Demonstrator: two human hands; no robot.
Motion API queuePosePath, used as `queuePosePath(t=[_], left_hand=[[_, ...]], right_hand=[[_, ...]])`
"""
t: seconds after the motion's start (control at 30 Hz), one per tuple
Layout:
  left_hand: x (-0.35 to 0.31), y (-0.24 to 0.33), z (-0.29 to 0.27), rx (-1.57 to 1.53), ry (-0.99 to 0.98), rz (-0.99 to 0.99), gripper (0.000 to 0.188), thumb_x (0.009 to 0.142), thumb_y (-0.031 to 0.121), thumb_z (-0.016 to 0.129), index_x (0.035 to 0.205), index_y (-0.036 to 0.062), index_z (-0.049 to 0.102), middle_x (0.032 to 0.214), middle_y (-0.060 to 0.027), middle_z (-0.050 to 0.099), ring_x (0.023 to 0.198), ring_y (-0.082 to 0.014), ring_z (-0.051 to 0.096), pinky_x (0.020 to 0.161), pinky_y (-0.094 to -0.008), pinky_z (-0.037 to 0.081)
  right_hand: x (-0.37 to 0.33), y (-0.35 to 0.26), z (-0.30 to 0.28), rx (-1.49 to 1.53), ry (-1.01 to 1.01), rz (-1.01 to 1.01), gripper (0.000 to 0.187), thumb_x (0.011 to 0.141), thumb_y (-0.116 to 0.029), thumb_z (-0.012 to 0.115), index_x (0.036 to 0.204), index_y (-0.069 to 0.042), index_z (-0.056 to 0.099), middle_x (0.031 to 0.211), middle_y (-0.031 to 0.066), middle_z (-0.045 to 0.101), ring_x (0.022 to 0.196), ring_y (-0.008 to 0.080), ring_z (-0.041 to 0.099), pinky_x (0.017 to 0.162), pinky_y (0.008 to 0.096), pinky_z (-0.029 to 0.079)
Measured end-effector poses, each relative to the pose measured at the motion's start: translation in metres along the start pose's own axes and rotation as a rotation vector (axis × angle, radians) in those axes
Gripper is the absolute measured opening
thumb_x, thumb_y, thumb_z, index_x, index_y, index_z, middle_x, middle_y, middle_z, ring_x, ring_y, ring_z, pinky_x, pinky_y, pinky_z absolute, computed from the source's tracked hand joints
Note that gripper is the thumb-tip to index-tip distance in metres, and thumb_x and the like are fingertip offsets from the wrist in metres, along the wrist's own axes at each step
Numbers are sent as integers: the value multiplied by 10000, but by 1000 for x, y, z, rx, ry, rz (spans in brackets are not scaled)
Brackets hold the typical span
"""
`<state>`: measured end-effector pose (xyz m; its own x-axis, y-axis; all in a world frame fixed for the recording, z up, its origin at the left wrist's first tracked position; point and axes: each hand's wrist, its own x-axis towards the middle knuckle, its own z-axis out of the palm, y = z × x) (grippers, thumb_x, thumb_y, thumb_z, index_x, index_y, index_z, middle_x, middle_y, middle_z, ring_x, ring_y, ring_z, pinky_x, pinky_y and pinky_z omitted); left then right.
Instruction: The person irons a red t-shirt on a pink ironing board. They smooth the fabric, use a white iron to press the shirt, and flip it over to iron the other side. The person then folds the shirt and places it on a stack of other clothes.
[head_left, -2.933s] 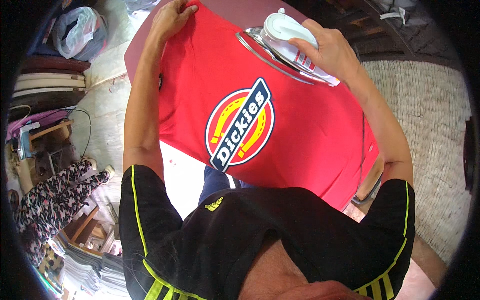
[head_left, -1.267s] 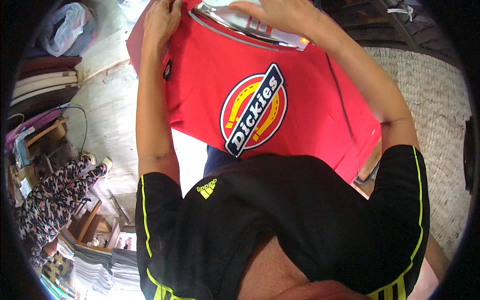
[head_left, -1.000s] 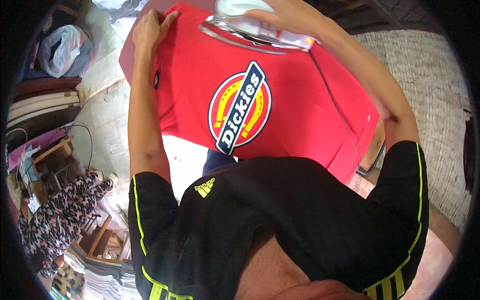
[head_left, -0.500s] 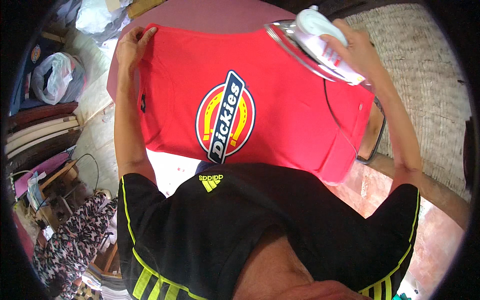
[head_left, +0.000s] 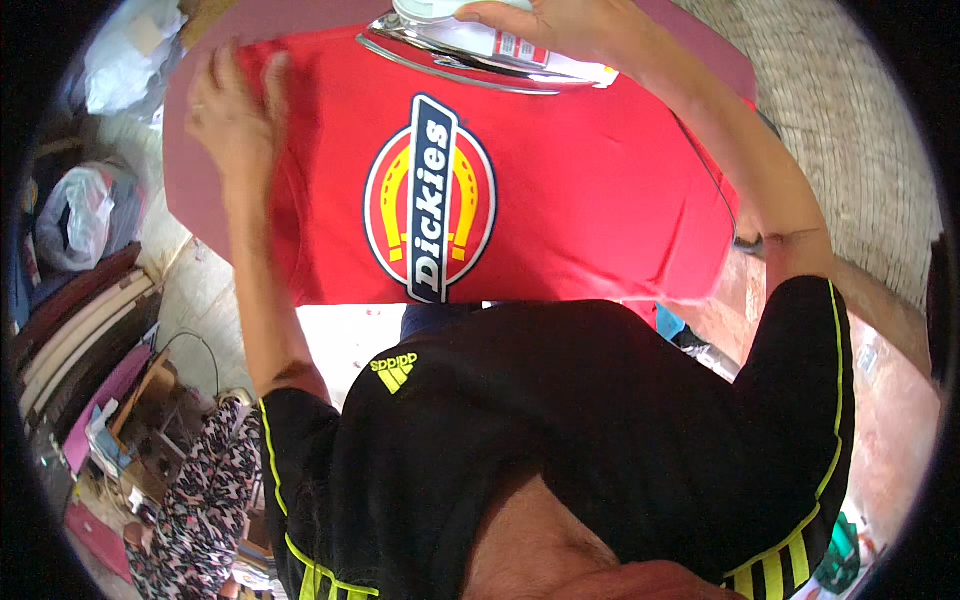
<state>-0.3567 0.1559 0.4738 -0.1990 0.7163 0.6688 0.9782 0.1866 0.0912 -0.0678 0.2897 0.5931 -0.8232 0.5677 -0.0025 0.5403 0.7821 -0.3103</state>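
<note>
Left hand [head_left: 237, 115] spread, empty, near left edge of one mauve table [head_left: 712, 50]; right hand [head_left: 565, 28] around one iron [head_left: 490, 62]; one red shirt [head_left: 590, 200]; off near-left corner, one person [head_left: 205, 495].

A white plastic bag [head_left: 125, 65] lies left of the left hand [head_left: 238, 112], with a clear bag [head_left: 75, 215] further back on that side. A pale mat [head_left: 850, 130] spreads right of the right hand [head_left: 570, 28].

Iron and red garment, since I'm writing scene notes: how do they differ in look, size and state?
The iron is white and shiny metal; the red garment is cloth with a round emblem. The iron looks far smaller than the garment. The iron is gripped in the right hand; the garment lies spread on the board. Both show some red.
</note>
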Motion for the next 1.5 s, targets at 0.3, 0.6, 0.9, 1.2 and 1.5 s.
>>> queuePosePath(t=[0.3, 0.6, 0.9, 1.2, 1.5], left_hand=[[-58, 87, 12, -104, -321, 53, 861, 852, 764, 459, 1495, 192, 423, 1579, -225, 277, 1455, -489, 214, 1124, -676, 147], [-56, 149, 0, -181, -299, 115, 720, 961, 565, 401, 1488, 74, 394, 1570, -231, 292, 1460, -479, 200, 1120, -676, 153], [-80, 209, -16, -169, -392, 187, 604, 1004, 501, 397, 1487, 139, 422, 1580, -203, 288, 1460, -457, 213, 1141, -627, 169], [-48, 248, -9, -269, -413, 316, 641, 950, 498, 501, 1474, 135, 429, 1585, -174, 280, 1481, -420, 183, 1144, -631, 165], [-1, 317, 59, -239, -476, 500, 703, 957, 621, 418, 1520, 205, 352, 1615, -113, 231, 1484, -402, 186, 1146, -625, 189]], right_hand=[[-89, 46, -21, -73, -6, 47, 392, 927, -387, 632, 994, -3, 584, 815, 282, 643, 799, 465, 643, 682, 519, 496], [-165, 22, 20, 125, 235, 109, 429, 934, -434, 608, 1001, -10, 611, 832, 259, 668, 780, 449, 663, 695, 518, 527], [-297, -3, 15, 149, 212, 450, 381, 912, -364, 681, 1081, -34, 593, 750, 231, 653, 684, 398, 660, 617, 469, 512], [-419, 31, -39, 415, 325, 1063, 314, 974, -316, 577, 1198, -99, 615, 628, 77, 569, 563, 183, 589, 560, 347, 499], [-350, 51, 4, 418, 575, 916, 293, 967, -290, 577, 1060, -12, 585, 772, 225, 636, 714, 350, 661, 639, 458, 493]])
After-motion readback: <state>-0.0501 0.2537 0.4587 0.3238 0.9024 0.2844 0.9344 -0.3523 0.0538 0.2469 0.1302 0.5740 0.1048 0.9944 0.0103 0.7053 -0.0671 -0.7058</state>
